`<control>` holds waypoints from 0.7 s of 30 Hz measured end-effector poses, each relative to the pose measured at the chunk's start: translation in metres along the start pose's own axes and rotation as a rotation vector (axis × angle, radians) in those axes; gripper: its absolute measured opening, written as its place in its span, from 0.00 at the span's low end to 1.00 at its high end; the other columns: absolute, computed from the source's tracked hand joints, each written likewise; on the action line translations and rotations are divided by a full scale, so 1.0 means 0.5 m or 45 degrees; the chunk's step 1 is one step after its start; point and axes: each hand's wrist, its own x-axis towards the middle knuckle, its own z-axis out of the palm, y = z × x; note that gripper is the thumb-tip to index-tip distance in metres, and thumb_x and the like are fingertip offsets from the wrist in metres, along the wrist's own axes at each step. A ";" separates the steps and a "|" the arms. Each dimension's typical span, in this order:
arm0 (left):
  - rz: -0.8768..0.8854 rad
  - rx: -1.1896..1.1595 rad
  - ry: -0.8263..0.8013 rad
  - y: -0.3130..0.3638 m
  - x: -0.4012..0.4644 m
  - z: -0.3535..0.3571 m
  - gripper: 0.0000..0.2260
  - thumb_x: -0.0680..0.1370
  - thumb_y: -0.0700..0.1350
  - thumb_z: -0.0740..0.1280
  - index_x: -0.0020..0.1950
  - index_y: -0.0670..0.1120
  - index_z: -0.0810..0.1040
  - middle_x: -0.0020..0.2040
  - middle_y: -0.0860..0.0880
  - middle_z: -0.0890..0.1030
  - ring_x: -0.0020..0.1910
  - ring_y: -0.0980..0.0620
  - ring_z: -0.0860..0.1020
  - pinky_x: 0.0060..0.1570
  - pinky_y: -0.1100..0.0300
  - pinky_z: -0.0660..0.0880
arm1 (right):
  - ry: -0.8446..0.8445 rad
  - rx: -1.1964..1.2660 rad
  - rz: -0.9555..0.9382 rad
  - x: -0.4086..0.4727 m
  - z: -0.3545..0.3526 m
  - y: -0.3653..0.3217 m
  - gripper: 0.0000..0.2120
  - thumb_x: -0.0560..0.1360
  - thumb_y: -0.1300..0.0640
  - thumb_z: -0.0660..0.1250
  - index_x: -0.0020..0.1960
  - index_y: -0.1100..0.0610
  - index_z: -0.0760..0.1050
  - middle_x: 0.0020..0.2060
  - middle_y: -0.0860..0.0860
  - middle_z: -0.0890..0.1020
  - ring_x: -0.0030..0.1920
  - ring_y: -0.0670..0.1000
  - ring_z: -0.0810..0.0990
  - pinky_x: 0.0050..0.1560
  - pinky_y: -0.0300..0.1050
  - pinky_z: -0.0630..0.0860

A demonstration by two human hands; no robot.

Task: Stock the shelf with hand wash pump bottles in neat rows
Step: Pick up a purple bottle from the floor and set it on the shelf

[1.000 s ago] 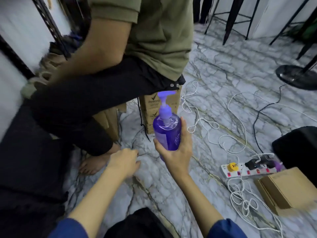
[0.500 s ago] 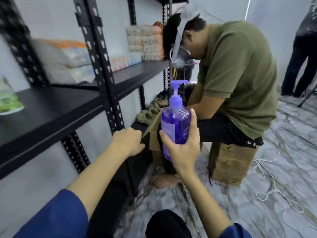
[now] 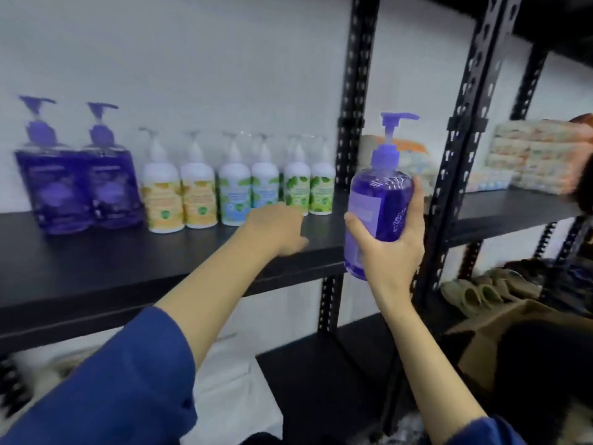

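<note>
We cannot read any brand; motion blur smears every label. Our right hand (image 3: 390, 252) wraps around a clear plastic pump bottle of purple liquid (image 3: 380, 200), holding it upright in the air just off the right end of the matte black shelf board (image 3: 128, 268), in front of a perforated black metal upright (image 3: 455, 155). Our left hand (image 3: 276, 229), sleeve of blue cloth (image 3: 112, 390) pushed back, reaches palm-down over the board's front edge, fingers loosely curled and holding nothing. Along the wall stand two matching purple pump bottles (image 3: 77, 184) and six white pump bottles (image 3: 237, 187) with yellow, blue and green labels.
</note>
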 end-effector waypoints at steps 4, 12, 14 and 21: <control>-0.244 -0.011 0.047 -0.117 -0.057 -0.016 0.19 0.79 0.55 0.60 0.64 0.45 0.73 0.62 0.42 0.75 0.59 0.42 0.74 0.51 0.55 0.69 | -0.141 0.174 -0.017 -0.015 0.109 -0.053 0.44 0.64 0.47 0.76 0.74 0.39 0.56 0.53 0.26 0.64 0.60 0.46 0.72 0.56 0.39 0.69; -0.756 0.062 0.050 -0.318 -0.247 0.009 0.21 0.79 0.59 0.58 0.67 0.49 0.71 0.64 0.46 0.74 0.60 0.45 0.74 0.55 0.50 0.73 | -0.462 0.521 0.032 -0.083 0.307 -0.153 0.44 0.65 0.49 0.77 0.75 0.44 0.58 0.52 0.27 0.67 0.54 0.35 0.73 0.52 0.29 0.70; -0.835 0.051 0.078 -0.354 -0.304 0.029 0.22 0.80 0.60 0.55 0.67 0.49 0.71 0.65 0.47 0.73 0.61 0.45 0.74 0.56 0.51 0.72 | -0.549 0.582 0.048 -0.113 0.350 -0.179 0.44 0.65 0.47 0.77 0.75 0.44 0.57 0.54 0.32 0.70 0.56 0.41 0.74 0.55 0.36 0.73; -0.700 0.086 0.597 -0.394 -0.392 0.108 0.26 0.79 0.56 0.49 0.57 0.45 0.82 0.57 0.46 0.82 0.57 0.45 0.80 0.55 0.50 0.73 | -0.783 0.715 0.080 -0.196 0.486 -0.246 0.42 0.68 0.50 0.76 0.75 0.52 0.57 0.60 0.39 0.71 0.61 0.45 0.72 0.62 0.43 0.72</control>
